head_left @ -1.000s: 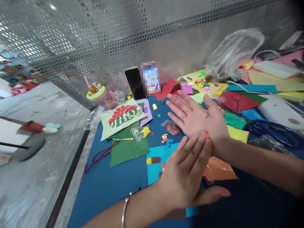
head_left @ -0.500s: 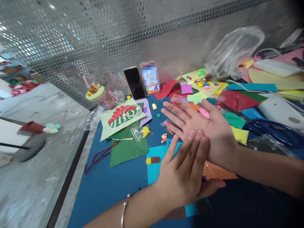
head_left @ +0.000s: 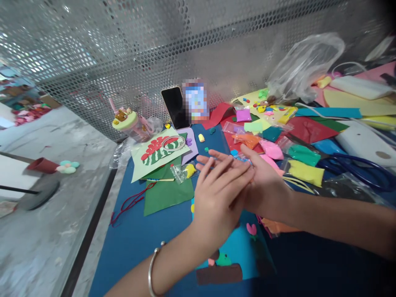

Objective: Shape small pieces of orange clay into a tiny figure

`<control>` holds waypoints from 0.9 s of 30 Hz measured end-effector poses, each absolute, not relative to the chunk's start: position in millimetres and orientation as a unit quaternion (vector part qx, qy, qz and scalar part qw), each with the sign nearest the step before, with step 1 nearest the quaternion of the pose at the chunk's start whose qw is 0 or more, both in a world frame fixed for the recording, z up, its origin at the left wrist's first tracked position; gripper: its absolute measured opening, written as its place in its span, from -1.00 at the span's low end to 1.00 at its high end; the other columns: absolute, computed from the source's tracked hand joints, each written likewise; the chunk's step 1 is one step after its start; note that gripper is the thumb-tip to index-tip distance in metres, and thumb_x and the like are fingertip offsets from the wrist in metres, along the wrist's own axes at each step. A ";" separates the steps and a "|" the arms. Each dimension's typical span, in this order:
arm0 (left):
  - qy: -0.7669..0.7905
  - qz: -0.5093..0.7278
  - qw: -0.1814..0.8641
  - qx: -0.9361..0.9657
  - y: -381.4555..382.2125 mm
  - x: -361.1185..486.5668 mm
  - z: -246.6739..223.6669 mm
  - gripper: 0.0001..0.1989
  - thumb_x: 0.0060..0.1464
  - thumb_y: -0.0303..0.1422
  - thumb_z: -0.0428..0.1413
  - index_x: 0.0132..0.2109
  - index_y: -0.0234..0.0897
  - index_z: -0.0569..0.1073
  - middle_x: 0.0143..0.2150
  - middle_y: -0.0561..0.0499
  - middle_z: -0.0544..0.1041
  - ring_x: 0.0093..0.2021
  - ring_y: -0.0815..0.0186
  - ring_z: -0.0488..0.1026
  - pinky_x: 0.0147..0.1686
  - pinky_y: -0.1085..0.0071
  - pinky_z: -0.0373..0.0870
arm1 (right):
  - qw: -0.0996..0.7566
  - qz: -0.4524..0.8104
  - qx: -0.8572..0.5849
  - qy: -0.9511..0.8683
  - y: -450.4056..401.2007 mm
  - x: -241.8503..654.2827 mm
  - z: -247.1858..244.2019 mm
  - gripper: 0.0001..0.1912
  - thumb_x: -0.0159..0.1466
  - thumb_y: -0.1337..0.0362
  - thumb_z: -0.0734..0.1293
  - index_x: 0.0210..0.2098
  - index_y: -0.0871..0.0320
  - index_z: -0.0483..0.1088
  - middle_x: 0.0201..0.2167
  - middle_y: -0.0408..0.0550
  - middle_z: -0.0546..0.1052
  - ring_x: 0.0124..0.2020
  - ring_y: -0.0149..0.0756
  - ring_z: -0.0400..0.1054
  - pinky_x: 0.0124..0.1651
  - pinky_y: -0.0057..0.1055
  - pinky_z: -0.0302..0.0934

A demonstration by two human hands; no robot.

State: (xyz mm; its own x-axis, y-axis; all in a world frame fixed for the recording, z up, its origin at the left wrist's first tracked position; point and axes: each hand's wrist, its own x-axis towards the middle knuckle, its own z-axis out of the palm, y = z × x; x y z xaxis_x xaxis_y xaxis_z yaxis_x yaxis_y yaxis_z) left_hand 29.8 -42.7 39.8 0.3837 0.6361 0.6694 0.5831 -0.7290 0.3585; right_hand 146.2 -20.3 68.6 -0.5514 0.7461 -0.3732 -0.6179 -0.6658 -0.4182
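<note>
My left hand (head_left: 218,202), with a silver bangle (head_left: 151,270) on its wrist, lies palm-down across my right hand (head_left: 269,189). Both hands have their fingers stretched out, and the palms press together. Whether anything sits between the palms is hidden. Beneath them is a bright blue sheet (head_left: 236,245), partly covered by the hands. On it are a brown clay strip (head_left: 219,275), a green clay shape (head_left: 223,259) and a pink tulip shape (head_left: 251,229).
Clay packets, among them a yellow one (head_left: 305,173) and a green one (head_left: 305,155), lie right. A phone (head_left: 175,108) leans on the perforated metal panel (head_left: 232,53), beside a blurred screen. Left are a watermelon picture (head_left: 139,171), green paper (head_left: 168,198) and a lidded cup (head_left: 131,123).
My left hand has slid forward and left over the right palm. My right hand has tipped inward and come lower, uncovering clay packets behind it and the tulip shape below.
</note>
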 end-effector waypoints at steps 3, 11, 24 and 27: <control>0.389 0.449 0.052 0.803 -36.5 23.3 42.6 -0.85 0.12 -0.41 0.16 -0.14 -0.14 0.53 -0.10 0.06 0.61 0.05 0.21 0.45 0.14 0.11 0.31 | 0.356 0.882 -0.281 -0.126 -14.0 147.2 62.7 -0.42 0.35 -0.09 -0.03 -0.17 0.17 0.42 -0.20 0.01 0.53 -0.08 -0.32 0.43 0.00 -0.38 0.31; 0.430 0.465 0.034 0.773 -13.7 -2.1 46.4 -0.79 0.12 -0.43 0.16 -0.10 -0.10 0.54 -0.05 0.03 0.58 0.00 0.22 0.44 0.02 0.11 0.39 | 0.383 0.771 -0.303 -0.408 4.0 159.8 39.3 -0.86 0.13 0.16 0.44 -0.39 0.08 0.48 -0.38 -0.19 0.50 -0.27 -0.40 0.39 -0.05 -0.38 0.25; 0.429 0.520 0.009 0.739 -12.8 -2.5 40.8 -0.90 0.03 -0.42 0.24 -0.25 -0.16 0.57 -0.13 0.02 0.59 -0.11 0.26 0.47 -0.05 0.16 0.41 | 0.410 0.663 -0.375 -0.502 10.2 163.3 34.8 -0.76 0.10 0.08 0.43 -0.37 0.12 0.57 -0.39 -0.09 0.59 -0.36 -0.37 0.43 -0.21 -0.37 0.30; 0.426 0.516 0.027 0.743 -11.7 -2.0 36.9 -0.90 0.03 -0.42 0.25 -0.26 -0.15 0.57 -0.13 0.04 0.59 -0.11 0.26 0.46 -0.05 0.16 0.41 | 0.415 0.648 -0.383 -0.512 9.9 163.3 38.1 -0.79 0.08 0.08 0.45 -0.40 0.09 0.57 -0.38 -0.09 0.60 -0.37 -0.35 0.45 -0.20 -0.35 0.33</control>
State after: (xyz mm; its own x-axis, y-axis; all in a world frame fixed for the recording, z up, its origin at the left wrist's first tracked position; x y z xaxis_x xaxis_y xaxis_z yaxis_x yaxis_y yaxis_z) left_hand -2.0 -11.7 36.9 0.1062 0.6604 0.7433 0.6046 -0.6363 0.4790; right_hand 163.3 9.9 38.1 -0.3627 0.9292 -0.0712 -0.1460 -0.1321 -0.9804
